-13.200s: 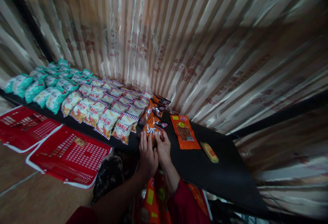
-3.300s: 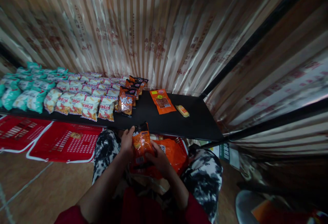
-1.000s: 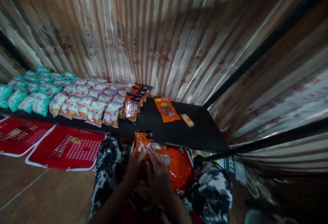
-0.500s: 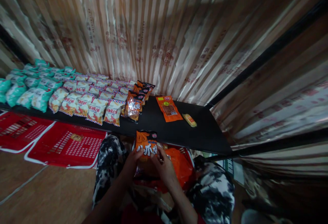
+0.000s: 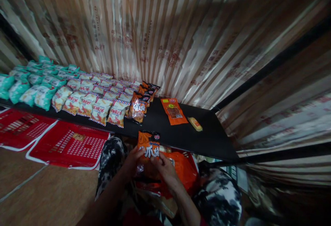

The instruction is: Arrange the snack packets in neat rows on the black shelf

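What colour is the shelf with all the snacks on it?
The shelf is black, clearest in the head view.

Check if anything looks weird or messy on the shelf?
No spills that I can see. The flat orange packet and little yellow packet lie crooked on the black shelf, which looks a bit odd beside the snack bags in rows.

table (image 5: 176,139): black | packet (image 5: 149,149) before table: orange-black | curtain (image 5: 170,19) behind: brown-cream stripes | baskets (image 5: 89,150) below: red | trousers (image 5: 219,198): black-white mottled
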`<action>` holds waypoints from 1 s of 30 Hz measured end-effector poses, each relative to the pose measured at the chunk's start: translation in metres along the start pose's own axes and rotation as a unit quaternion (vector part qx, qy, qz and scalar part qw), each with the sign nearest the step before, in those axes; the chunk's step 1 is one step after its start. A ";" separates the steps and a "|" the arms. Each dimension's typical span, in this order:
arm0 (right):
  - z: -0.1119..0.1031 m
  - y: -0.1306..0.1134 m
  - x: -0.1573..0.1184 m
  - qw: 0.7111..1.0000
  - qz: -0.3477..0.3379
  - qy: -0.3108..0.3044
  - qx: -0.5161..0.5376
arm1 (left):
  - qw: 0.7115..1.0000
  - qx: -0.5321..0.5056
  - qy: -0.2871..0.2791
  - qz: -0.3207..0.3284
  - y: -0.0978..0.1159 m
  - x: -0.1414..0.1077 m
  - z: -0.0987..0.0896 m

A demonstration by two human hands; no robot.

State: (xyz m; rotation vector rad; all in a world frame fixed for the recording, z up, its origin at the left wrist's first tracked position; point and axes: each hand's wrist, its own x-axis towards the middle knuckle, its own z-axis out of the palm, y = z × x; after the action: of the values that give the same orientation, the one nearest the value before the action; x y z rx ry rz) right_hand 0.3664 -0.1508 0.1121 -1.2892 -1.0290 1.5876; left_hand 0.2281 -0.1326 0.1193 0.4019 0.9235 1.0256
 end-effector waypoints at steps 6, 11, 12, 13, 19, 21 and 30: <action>0.004 0.001 0.000 0.999 -0.010 -0.034 -0.038 | 0.999 0.017 0.020 0.047 0.014 0.014 -0.005; 0.011 -0.010 0.000 0.997 -0.020 -0.044 -0.062 | 0.997 0.004 0.058 0.044 0.017 0.030 -0.007; 0.012 -0.013 0.000 0.996 -0.021 -0.044 -0.072 | 0.997 -0.007 0.062 0.037 0.016 0.033 -0.008; 0.013 -0.015 -0.001 0.995 -0.023 -0.045 -0.083 | 0.997 -0.017 0.064 0.030 0.016 0.036 -0.009; 0.014 -0.013 0.000 0.989 -0.042 -0.062 -0.129 | 0.996 -0.051 0.073 0.027 0.019 0.041 -0.013; 0.014 -0.009 0.001 0.989 -0.035 -0.064 -0.129 | 0.995 -0.051 0.084 0.030 0.021 0.042 -0.014; 0.016 0.000 0.006 0.991 0.007 -0.042 -0.126 | 0.997 -0.039 0.070 0.005 0.018 0.050 -0.020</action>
State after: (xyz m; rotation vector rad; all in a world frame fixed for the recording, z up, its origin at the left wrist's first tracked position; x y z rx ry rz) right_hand 0.3502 -0.1470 0.1124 -1.4084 -1.3082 1.5710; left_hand 0.2121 -0.0830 0.0965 0.2724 1.0041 1.1050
